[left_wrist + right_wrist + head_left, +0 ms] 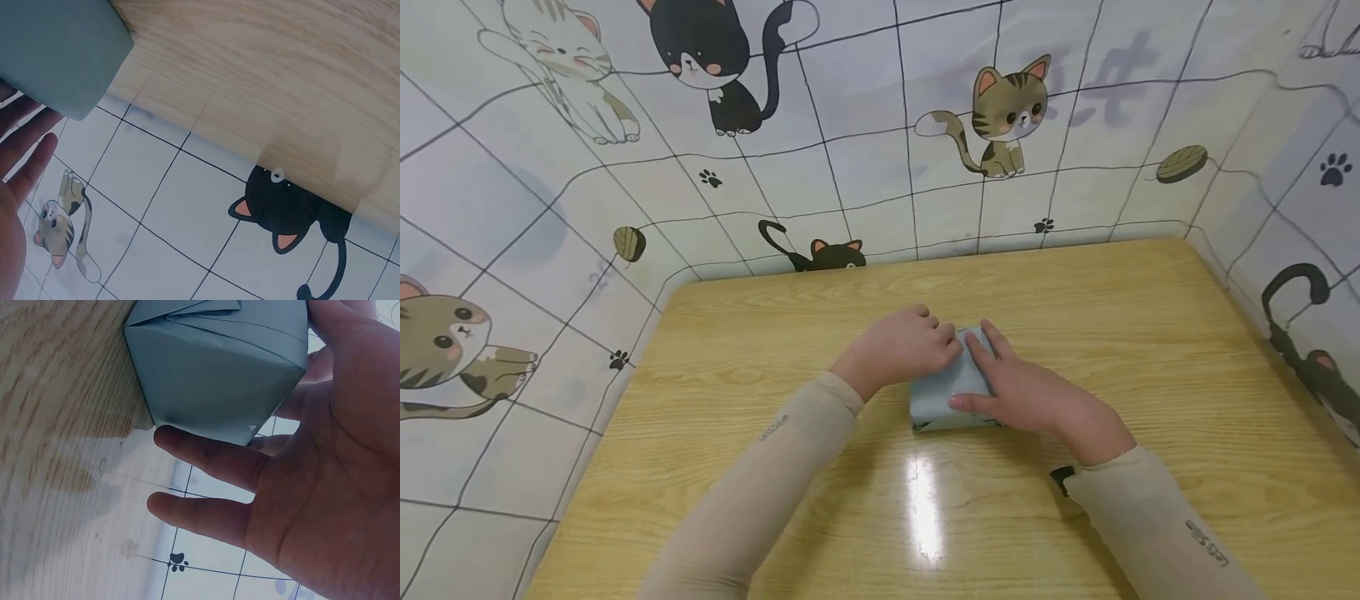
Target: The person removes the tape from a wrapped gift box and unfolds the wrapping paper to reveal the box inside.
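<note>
A small block-shaped package in light blue paper (942, 395) lies on the wooden table, below both hands. My left hand (910, 346) is at its far left edge, with bent fingers gripping there; in the left wrist view part of those fingers is hidden behind the blue package (59, 56). Across its right side rests my right hand (1033, 390), thumb and index finger spread over the top. Folded flaps and a creased end of the package (206, 384) show in the right wrist view, where two lower fingers (206, 515) extend straight beside it.
The wood-grain tabletop (760, 333) reaches back to a wall covering (865, 183) with grid lines and cartoon cats. Similar covering stands at the left and right sides. Light sleeves (775, 475) cover both forearms, and a small black piece (1063, 478) sticks out near the right wrist.
</note>
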A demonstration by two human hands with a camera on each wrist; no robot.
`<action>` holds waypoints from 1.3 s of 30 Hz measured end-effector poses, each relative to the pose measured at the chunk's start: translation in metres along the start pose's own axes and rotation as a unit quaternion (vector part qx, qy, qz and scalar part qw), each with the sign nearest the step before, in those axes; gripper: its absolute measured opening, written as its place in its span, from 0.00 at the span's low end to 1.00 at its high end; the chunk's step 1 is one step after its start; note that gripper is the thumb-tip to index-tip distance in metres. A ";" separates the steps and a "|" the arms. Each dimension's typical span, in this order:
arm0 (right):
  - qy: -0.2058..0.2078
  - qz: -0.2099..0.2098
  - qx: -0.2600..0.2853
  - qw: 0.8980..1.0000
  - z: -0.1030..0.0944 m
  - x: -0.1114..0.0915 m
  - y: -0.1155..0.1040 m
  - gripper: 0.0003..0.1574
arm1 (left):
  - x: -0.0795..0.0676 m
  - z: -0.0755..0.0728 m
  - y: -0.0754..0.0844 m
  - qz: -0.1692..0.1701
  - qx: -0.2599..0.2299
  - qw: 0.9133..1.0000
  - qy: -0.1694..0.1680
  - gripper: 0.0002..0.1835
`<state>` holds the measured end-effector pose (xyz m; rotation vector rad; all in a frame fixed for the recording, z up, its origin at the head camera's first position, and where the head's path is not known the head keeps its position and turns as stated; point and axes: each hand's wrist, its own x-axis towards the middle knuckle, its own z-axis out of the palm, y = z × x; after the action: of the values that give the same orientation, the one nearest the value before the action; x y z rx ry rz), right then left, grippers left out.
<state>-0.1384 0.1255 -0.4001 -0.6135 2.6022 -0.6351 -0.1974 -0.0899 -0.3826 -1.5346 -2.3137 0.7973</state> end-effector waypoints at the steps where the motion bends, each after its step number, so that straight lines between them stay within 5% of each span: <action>1: 0.000 0.000 0.000 1.000 0.000 0.000 0.000 0.67 | 0.001 -0.001 0.000 0.001 0.001 1.000 -0.002 0.11; 9: 0.005 -0.003 0.004 1.000 -0.002 -0.002 -0.002 0.66 | 0.010 -0.004 0.001 -0.004 -0.004 1.000 -0.017 0.14; 14: 0.002 -0.002 0.004 1.000 -0.001 -0.001 0.000 0.66 | 0.013 0.001 -0.001 -0.070 -0.103 0.992 -0.030 0.12; 24: 0.010 0.001 -0.003 1.000 0.001 -0.001 -0.001 0.67 | 0.012 0.019 -0.008 -0.198 -0.328 0.924 0.013 0.05; 33: 0.008 0.003 -0.008 1.000 0.002 0.001 -0.001 0.67 | 0.013 0.030 -0.015 -0.291 -0.406 0.866 0.017 0.08; 39: 0.012 0.004 -0.004 1.000 0.002 0.000 -0.001 0.67 | 0.015 0.037 -0.016 -0.336 -0.464 0.819 0.011 0.11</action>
<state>-0.1374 0.1242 -0.4012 -0.6013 2.6285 -0.6330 -0.2336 -0.0926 -0.4050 -0.7289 -3.0763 -0.6209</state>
